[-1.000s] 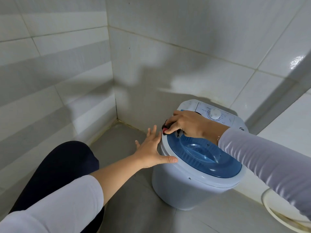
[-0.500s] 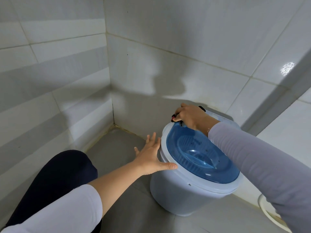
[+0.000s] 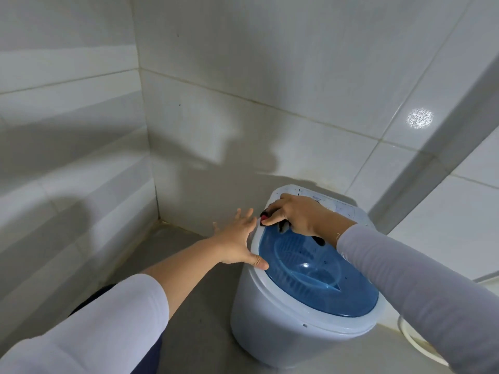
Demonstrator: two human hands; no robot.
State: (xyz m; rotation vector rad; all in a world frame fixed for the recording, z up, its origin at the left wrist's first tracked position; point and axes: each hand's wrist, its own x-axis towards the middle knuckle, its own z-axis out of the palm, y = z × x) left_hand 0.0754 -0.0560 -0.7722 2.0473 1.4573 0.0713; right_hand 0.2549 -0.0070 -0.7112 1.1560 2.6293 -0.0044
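A small white washing machine [image 3: 272, 322] with a round translucent blue lid [image 3: 318, 276] stands on the floor in a tiled corner. My left hand [image 3: 237, 244] presses flat against its left rim, fingers spread and thumb on the rim. My right hand [image 3: 294, 214] sits at the lid's far edge with its fingers curled round a small dark cloth with red on it [image 3: 266, 215]. Bits of the dark cloth show under the wrist on the lid. The control panel [image 3: 340, 206] lies behind my right hand, partly hidden.
Tiled walls [image 3: 216, 103] close in on the left and behind the machine. A white hose [image 3: 413, 344] curves on the floor at the lower right. My knee in dark fabric [image 3: 89, 300] shows at the lower left. Grey floor [image 3: 194, 319] lies left of the machine.
My right hand with the cloth moved along the lid's far edge, right and back toward the left. The left hand stayed pressed on the rim. The view shifted slightly.
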